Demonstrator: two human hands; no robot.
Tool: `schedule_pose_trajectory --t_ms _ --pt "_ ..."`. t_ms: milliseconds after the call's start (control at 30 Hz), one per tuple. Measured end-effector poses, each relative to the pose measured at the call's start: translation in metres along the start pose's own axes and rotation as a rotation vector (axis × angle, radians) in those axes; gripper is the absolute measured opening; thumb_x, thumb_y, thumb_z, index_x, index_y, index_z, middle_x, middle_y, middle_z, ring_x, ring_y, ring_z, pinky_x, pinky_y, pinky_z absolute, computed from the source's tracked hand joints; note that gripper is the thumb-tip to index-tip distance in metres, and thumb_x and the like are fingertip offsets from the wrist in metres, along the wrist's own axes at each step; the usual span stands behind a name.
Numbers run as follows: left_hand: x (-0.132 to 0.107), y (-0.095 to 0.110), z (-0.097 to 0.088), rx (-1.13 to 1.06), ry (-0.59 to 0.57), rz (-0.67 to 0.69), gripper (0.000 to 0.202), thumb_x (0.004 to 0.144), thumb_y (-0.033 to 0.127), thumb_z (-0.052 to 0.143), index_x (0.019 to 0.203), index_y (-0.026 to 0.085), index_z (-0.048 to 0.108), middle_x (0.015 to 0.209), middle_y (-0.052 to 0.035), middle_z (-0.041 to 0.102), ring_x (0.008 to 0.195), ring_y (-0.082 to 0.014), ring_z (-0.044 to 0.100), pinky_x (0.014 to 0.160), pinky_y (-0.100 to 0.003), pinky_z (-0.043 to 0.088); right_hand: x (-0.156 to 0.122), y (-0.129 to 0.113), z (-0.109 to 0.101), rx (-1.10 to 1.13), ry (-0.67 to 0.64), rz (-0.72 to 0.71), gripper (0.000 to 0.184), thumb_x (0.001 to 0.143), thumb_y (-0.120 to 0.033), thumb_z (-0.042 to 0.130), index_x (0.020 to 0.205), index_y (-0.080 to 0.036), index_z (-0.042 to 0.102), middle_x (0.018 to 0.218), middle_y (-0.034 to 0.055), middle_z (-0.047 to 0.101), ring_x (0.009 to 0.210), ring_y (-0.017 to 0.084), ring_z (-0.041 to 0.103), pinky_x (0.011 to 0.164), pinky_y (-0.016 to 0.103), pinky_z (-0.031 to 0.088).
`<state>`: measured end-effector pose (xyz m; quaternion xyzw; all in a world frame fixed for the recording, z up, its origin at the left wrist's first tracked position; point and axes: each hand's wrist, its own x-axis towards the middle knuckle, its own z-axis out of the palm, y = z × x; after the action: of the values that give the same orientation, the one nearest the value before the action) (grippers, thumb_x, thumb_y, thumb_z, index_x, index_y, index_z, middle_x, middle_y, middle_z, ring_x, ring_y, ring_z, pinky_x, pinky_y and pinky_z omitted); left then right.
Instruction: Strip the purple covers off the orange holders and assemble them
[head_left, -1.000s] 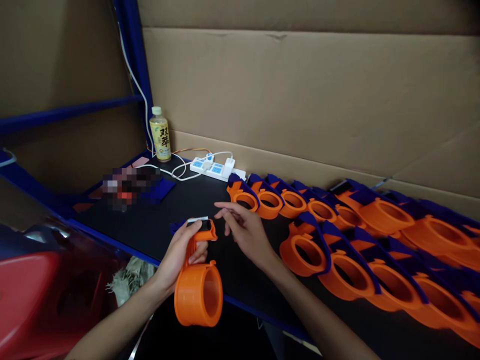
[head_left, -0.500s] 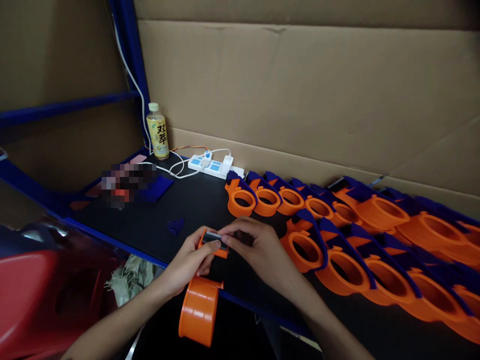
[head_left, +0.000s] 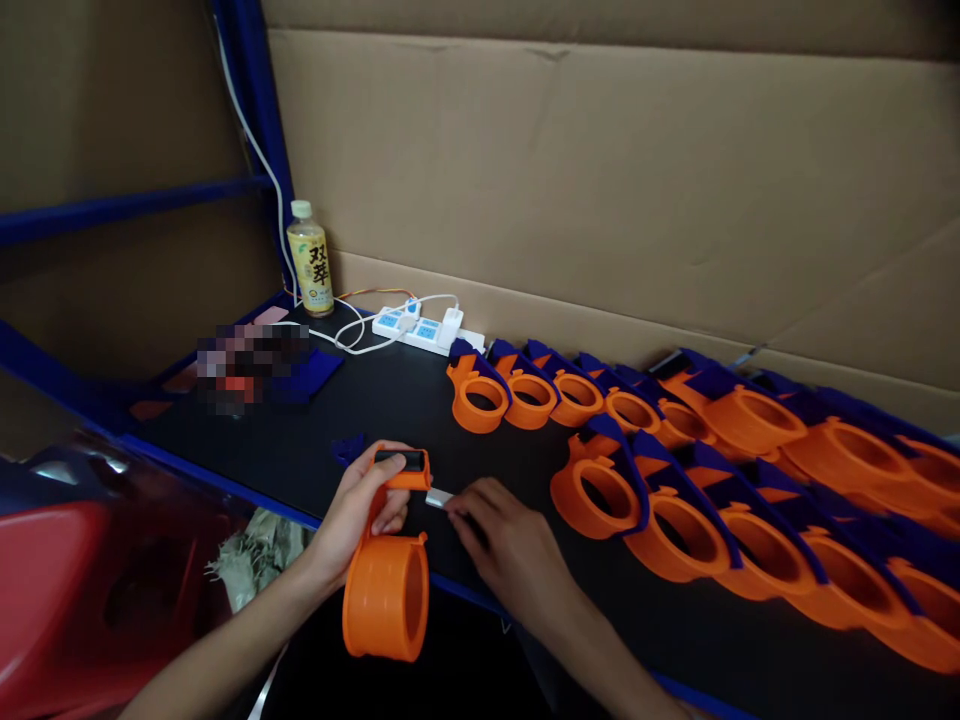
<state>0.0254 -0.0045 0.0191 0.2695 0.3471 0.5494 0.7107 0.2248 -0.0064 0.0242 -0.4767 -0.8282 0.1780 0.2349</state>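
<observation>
My left hand (head_left: 366, 500) is closed round the frame of an orange tape dispenser (head_left: 382, 600), whose round hub hangs below the fingers. A black roller (head_left: 401, 461) lies across the dispenser's upper end, with my thumb against it. Just right of that end, my right hand (head_left: 510, 540) pinches a small silvery metal strip (head_left: 439, 497) between thumb and fingers. The strip's left end is close to the dispenser's corner; I cannot tell whether they touch. Behind my left hand, a small dark blue piece (head_left: 346, 449) lies on the black tabletop (head_left: 300, 450).
Several orange and blue tape dispensers (head_left: 679, 535) stand in two rows on the right. A white power strip (head_left: 420, 328) with cables and a yellow-labelled bottle (head_left: 310, 260) are at the back. A red plastic object (head_left: 45, 590) is at lower left, below the table edge.
My right hand has drawn away from the dispenser's upper end with the metal strip in its fingers. My left hand has shifted slightly left and turned the dispenser, showing more of the hub's opening.
</observation>
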Motion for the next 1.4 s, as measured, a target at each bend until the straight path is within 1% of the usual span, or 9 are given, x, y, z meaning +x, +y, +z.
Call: schedule_pose_trajectory --t_ms 167,267,367,500,667,833,1000,1100,1400 --pt "0.001 0.000 0.000 0.025 -0.040 -0.031 0.025 0.085 0.035 0.066 0.102 0.019 0.057 0.052 0.0071 0.053 0.035 -0.0018 0.022 0.040 -0.017 0.021 -0.007 0.000 0.017 0.041 -0.014 0.013 0.017 0.097 -0.029 0.053 0.103 -0.027 0.069 0.101 0.0034 0.067 0.090 0.015 0.067 0.073 0.027 0.053" --pt "0.004 -0.006 -0.005 0.045 -0.051 -0.045 0.026 0.085 0.036 0.068 0.103 0.020 0.059 0.042 0.0118 0.039 0.033 -0.0036 0.021 0.040 -0.018 0.022 -0.005 0.000 0.010 0.104 -0.007 0.001 0.017 0.096 -0.028 0.055 0.106 -0.028 0.070 0.102 0.0025 0.067 0.088 0.014 0.066 0.075 0.027 0.053" --pt "0.007 -0.009 -0.007 0.072 -0.062 -0.058 0.026 0.085 0.037 0.068 0.103 0.021 0.060 0.038 0.0134 0.032 0.033 -0.0043 0.021 0.040 -0.018 0.023 0.000 -0.007 -0.002 0.134 0.105 0.009 0.022 0.098 -0.029 0.053 0.113 -0.027 0.069 0.103 0.0040 0.067 0.089 0.014 0.066 0.079 0.028 0.054" --pt "0.005 -0.010 -0.004 0.112 -0.077 -0.072 0.025 0.085 0.036 0.070 0.102 0.020 0.060 0.041 0.0129 0.034 0.034 -0.0036 0.020 0.040 -0.017 0.022 0.011 -0.023 -0.013 0.016 0.170 -0.103 0.035 0.095 -0.033 0.058 0.130 -0.029 0.062 0.118 0.0059 0.064 0.105 0.018 0.062 0.084 0.030 0.054" --pt "-0.001 -0.009 -0.002 0.159 -0.057 -0.047 0.025 0.088 0.039 0.068 0.103 0.021 0.059 0.044 0.0127 0.034 0.036 -0.0036 0.020 0.040 -0.016 0.022 0.027 -0.029 -0.018 -0.041 0.106 -0.195 0.025 0.096 -0.030 0.057 0.119 -0.027 0.068 0.109 0.0044 0.067 0.102 0.017 0.061 0.080 0.030 0.052" --pt "-0.006 -0.001 -0.009 0.051 0.065 0.050 0.023 0.093 0.043 0.060 0.100 0.021 0.058 0.044 0.0118 0.032 0.038 -0.0043 0.020 0.042 -0.017 0.023 0.034 -0.014 -0.016 0.181 0.186 -0.037 0.021 0.091 -0.033 0.065 0.110 -0.026 0.071 0.098 0.0028 0.067 0.083 0.013 0.062 0.069 0.026 0.050" --pt "-0.010 0.012 -0.012 -0.052 0.099 0.157 0.023 0.096 0.043 0.053 0.097 0.021 0.059 0.045 0.0097 0.034 0.039 -0.0056 0.022 0.043 -0.019 0.026 0.037 0.000 0.005 0.123 0.108 0.117 0.018 0.090 -0.034 0.066 0.104 -0.025 0.072 0.091 0.0023 0.067 0.081 0.015 0.062 0.068 0.026 0.048" --pt "-0.010 0.014 -0.011 -0.095 0.079 0.134 0.022 0.095 0.041 0.054 0.098 0.020 0.060 0.046 0.0094 0.035 0.039 -0.0050 0.021 0.042 -0.019 0.026 0.036 0.001 0.013 0.038 0.019 0.135 0.016 0.089 -0.034 0.066 0.102 -0.026 0.072 0.094 0.0021 0.067 0.085 0.016 0.063 0.069 0.027 0.048" --pt "-0.009 0.014 -0.009 -0.176 0.059 0.072 0.018 0.093 0.036 0.056 0.096 0.018 0.059 0.048 0.0092 0.039 0.038 -0.0036 0.022 0.042 -0.017 0.029 0.031 0.003 0.010 0.071 -0.011 0.108 0.019 0.088 -0.037 0.066 0.104 -0.027 0.070 0.100 0.0014 0.066 0.093 0.016 0.063 0.077 0.028 0.050"
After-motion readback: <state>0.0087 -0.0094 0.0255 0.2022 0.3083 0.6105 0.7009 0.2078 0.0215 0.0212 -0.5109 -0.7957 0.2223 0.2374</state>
